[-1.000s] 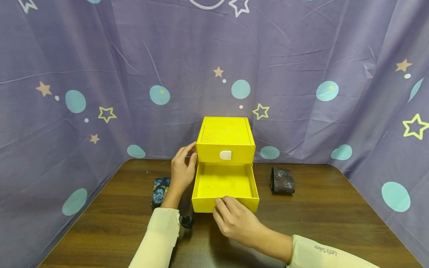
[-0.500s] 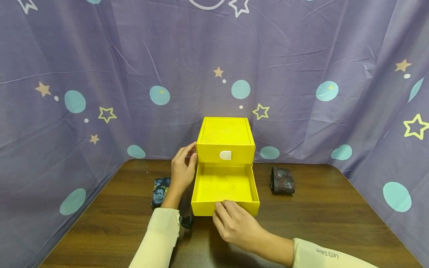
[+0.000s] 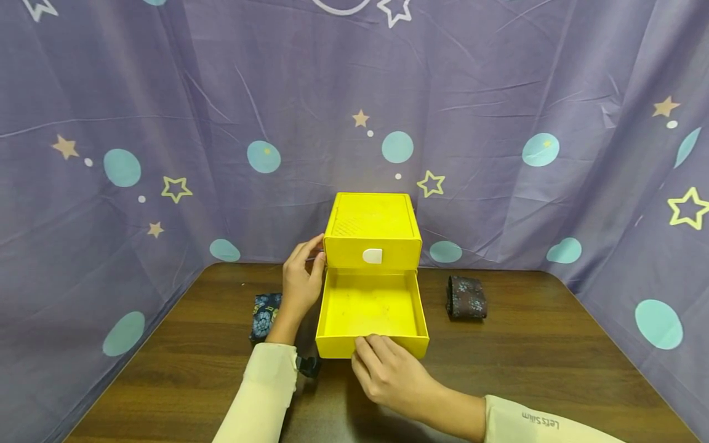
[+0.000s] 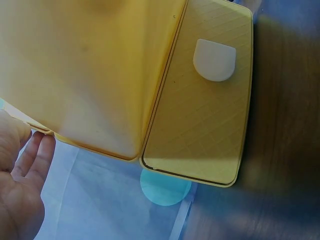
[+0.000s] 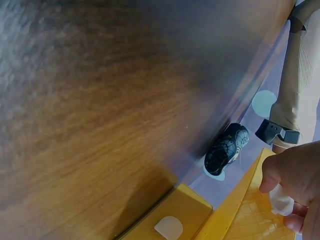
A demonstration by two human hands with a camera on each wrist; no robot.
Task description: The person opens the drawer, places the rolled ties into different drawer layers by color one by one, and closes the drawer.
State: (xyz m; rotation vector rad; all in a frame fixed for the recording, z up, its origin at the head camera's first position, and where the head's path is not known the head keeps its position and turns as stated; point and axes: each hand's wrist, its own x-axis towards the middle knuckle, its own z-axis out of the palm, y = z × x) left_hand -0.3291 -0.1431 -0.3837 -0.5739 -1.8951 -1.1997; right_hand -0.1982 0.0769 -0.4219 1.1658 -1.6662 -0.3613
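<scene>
A yellow cabinet [image 3: 372, 215] with two drawers stands at the back middle of the table. Its upper drawer, with a white knob [image 3: 373, 256], is closed; the lower drawer [image 3: 368, 307] is pulled out and its inside is bare. My right hand [image 3: 390, 375] is at the middle of the lower drawer's front. In the right wrist view its thumb and fingers pinch a white knob [image 5: 281, 201], partly hidden. My left hand [image 3: 301, 280] rests against the cabinet's left side; in the left wrist view its fingertips touch a yellow edge [image 4: 95, 150].
A folded dark cloth with blue flowers [image 3: 264, 317] lies left of the cabinet, partly behind my left forearm. Another folded dark patterned cloth [image 3: 468, 298] lies to the right. A purple curtain [image 3: 498, 92] hangs behind the wooden table [image 3: 526, 344].
My right hand has drawn the lower drawer a little further out toward me, mostly in the first half second. The left hand and the cabinet have stayed in place.
</scene>
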